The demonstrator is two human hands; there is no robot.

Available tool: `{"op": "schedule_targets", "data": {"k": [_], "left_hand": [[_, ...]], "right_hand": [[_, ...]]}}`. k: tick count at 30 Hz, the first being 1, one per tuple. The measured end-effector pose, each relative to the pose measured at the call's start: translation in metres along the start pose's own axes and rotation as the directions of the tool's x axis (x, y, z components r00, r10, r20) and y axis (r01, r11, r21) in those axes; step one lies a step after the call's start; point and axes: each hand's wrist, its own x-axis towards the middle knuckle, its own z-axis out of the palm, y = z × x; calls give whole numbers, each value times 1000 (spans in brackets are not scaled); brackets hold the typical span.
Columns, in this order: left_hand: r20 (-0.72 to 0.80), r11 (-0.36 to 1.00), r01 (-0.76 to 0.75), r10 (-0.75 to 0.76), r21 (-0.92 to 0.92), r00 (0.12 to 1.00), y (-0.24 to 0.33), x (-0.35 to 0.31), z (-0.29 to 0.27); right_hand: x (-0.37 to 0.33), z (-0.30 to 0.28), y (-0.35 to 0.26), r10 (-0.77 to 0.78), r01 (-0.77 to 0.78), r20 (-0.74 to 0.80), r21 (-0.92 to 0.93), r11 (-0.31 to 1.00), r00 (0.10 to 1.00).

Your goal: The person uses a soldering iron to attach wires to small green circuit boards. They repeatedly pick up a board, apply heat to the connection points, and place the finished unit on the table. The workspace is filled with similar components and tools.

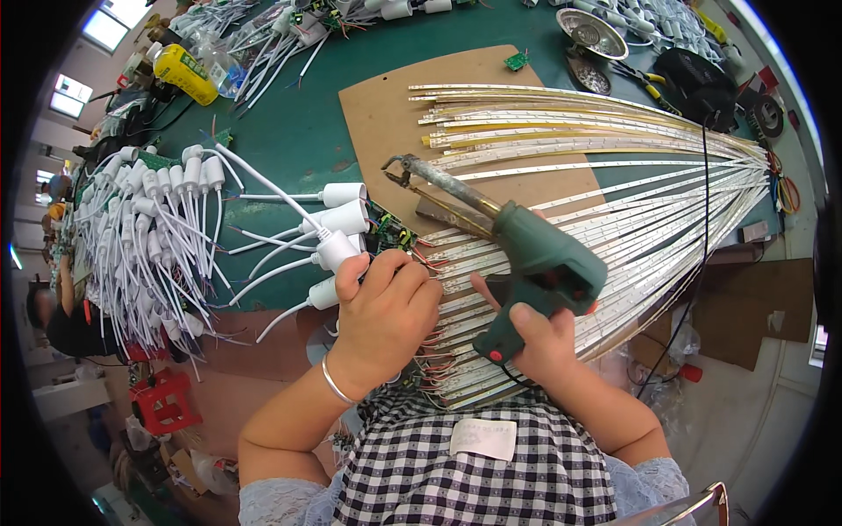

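My left hand (382,309) is closed, its fingers curled down over the wired ends of the LED strips (517,263). What its fingertips pinch is hidden beneath them. Against its outer finger rests a white end cap (336,251) with a white cable. More white caps (344,195) lie just beyond, next to green circuit boards (388,230) with thin red wires. My right hand (545,344) grips a dark green pistol-shaped soldering gun (548,263) by its handle. The gun's metal tip (399,170) points up and left, above a brown board (381,114).
A large heap of white caps and cables (158,202) hangs over the table's left side. Bottles (184,74) stand at the back left. A metal bowl (592,33), pliers (649,88) and a black bag-like object (697,83) lie back right. A black cord (704,202) crosses the strips.
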Motion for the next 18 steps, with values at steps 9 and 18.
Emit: {"op": "schedule_targets", "data": {"k": [9, 18], "left_hand": [[-32, 999, 17, -18, -39, 999, -3, -5, 2], [-34, 999, -8, 6, -49, 999, -3, -4, 2]], "right_hand": [[-72, -52, -61, 99, 9, 168, -542, 840, 981], [-84, -56, -49, 52, 224, 299, -810, 541, 953]]}}
